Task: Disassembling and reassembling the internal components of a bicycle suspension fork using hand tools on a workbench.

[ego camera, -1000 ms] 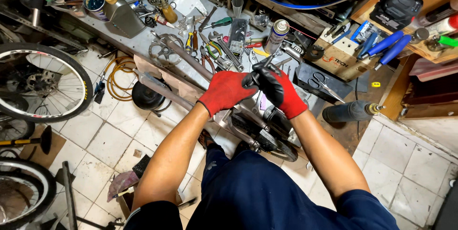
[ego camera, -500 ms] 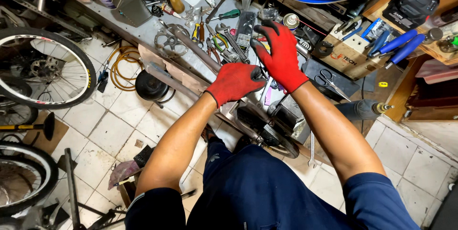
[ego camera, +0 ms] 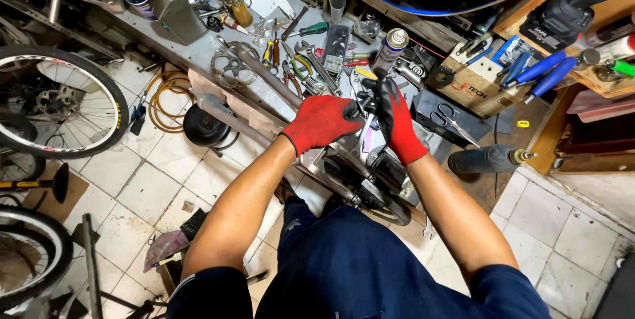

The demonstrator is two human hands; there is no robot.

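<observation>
Both hands are in red knit gloves with dark coated palms, meeting over the edge of the surface (ego camera: 198, 61). The left hand (ego camera: 321, 120) is curled shut around a small dark metal part (ego camera: 365, 103), and the right hand (ego camera: 397, 120) is closed on the same part from the other side, fingers wrapped down over it. What that part is exactly, I cannot tell; it sits just above the silver bicycle frame tube (ego camera: 264, 81) that runs slantwise along the front edge of the surface.

The surface is dull grey sheet metal, crowded. A toothed chainring (ego camera: 228, 68) lies flat by the tube, steel wrenches and pliers (ego camera: 301, 61) are fanned beside it, and a spray can (ego camera: 390, 51) stands upright just beyond the hands. To the right, a black box carries a pair of scissors (ego camera: 453, 120), and blue-handled tools (ego camera: 539, 71) rest on a cardboard box.

Little open room near the hands: tools crowd the far side, the frame and a small black wheel (ego camera: 383, 203) press in below. The floor is pale worn tile. A spoked wheel (ego camera: 56, 104) leans at left, with a coiled yellow hose (ego camera: 165, 94) near it.
</observation>
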